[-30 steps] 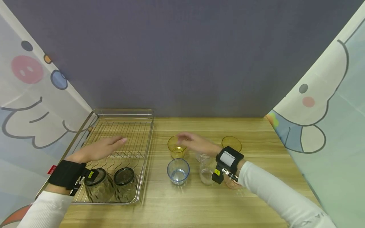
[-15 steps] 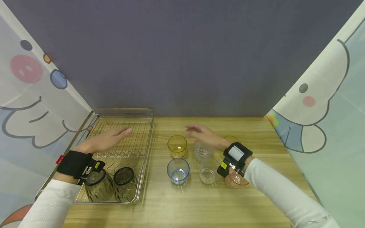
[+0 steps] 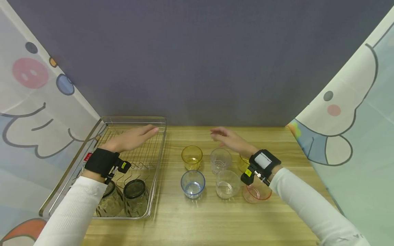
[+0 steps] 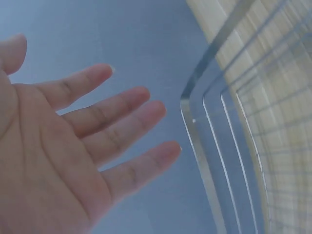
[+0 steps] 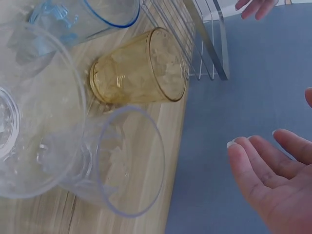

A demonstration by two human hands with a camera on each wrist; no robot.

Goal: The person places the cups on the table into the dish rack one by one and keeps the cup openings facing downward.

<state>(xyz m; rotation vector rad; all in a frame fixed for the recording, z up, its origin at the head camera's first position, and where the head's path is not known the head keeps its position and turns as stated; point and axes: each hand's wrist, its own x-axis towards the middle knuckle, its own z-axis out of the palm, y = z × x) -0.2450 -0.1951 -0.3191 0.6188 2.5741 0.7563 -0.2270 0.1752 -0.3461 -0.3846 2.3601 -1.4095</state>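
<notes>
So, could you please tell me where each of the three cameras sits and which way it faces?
Head: worn on the head, looking forward and down at the table; shows both sleeves, left hand and right hand.
Left wrist: on the left wrist, facing past the open palm to the wire rack rim.
Right wrist: on the right wrist, facing the yellow cup and clear cup; right fingers show.
Shared: the rack appears in both wrist views.

Wire rack point(image 3: 160, 136) at left, clear cup point(image 3: 220, 160) upright — amber cup point(image 3: 191, 157) beside
</notes>
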